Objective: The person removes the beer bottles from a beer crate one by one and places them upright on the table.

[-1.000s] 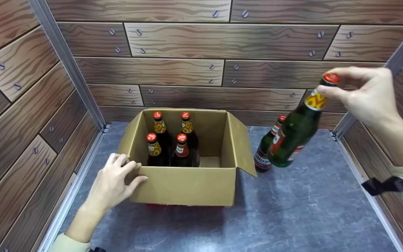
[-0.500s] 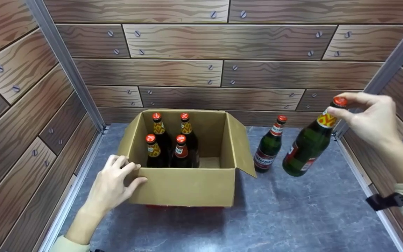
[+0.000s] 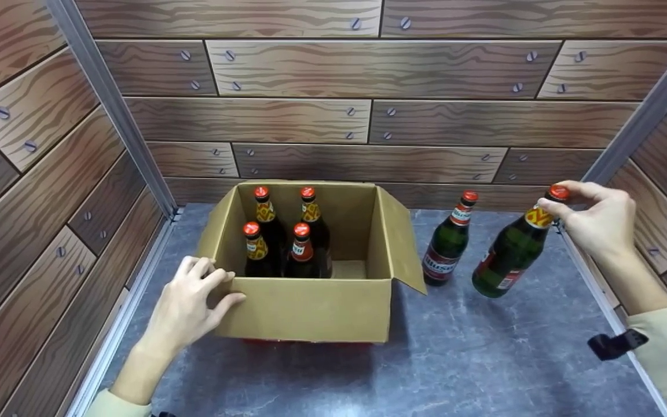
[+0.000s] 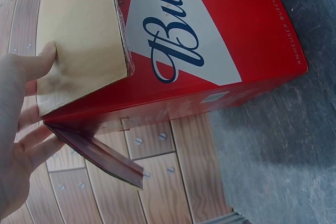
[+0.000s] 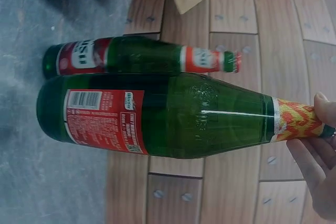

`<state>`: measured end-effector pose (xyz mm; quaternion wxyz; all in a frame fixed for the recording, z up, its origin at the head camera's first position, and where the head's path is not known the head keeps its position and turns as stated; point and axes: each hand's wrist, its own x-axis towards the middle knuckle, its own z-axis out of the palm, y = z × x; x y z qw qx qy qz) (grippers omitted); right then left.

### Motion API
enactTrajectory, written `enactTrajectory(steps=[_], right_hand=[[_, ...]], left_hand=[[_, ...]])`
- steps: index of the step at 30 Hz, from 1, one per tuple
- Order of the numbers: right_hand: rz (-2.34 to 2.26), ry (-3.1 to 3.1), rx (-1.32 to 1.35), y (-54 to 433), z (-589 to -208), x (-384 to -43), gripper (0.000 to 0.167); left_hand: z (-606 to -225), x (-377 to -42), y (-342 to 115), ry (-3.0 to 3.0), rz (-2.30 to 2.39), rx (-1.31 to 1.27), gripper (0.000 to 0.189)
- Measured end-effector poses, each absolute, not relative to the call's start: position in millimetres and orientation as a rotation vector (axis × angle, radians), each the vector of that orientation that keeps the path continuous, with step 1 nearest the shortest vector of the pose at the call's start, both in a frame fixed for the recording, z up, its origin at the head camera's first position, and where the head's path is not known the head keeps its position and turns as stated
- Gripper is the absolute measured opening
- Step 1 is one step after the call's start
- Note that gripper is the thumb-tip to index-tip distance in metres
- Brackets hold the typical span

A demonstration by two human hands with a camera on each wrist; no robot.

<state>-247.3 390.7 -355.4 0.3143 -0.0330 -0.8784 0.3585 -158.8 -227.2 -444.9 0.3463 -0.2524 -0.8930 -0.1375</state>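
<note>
My right hand [image 3: 597, 220] pinches a green beer bottle [image 3: 510, 255] at its neck, just under the red cap. The bottle leans with its base toward the lower left; whether that base touches the floor I cannot tell. Its red back label shows a barcode in the right wrist view. A second green beer bottle [image 3: 448, 243] stands upright on the floor to its left. My left hand [image 3: 186, 304] grips the front-left corner of an open cardboard box [image 3: 310, 310], thumb on the front flap [image 4: 84, 40]. Inside, several capped bottles [image 3: 301, 252] stand upright at the left.
The box's outside is red with white and blue lettering [image 4: 176, 40]. Its right flap [image 3: 406, 246] sticks out toward the standing bottle. Grey marbled floor [image 3: 484, 359] lies around, and wood-patterned walls [image 3: 368, 69] rise at the back and both sides.
The right hand has lowered the bottle and moved it right, away from the standing bottle, then slightly lower again. The left hand and the box have stayed put.
</note>
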Motion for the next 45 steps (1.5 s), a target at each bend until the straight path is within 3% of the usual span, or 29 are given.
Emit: enactTrajectory(steps=[26,45], right_hand=[[0.935,-2.31,-0.285,396.5,-430.6,-292.9,0.035],[1.029,-2.437,-0.27,399.2,-430.2,-303.7,0.045]], left_hand=[[-444.2,-159.2,-224.4,-2.315,-0.359,-0.656,0.035],[-444.7,-157.6,-226.0,-2.324,-0.368,-0.636,0.035]])
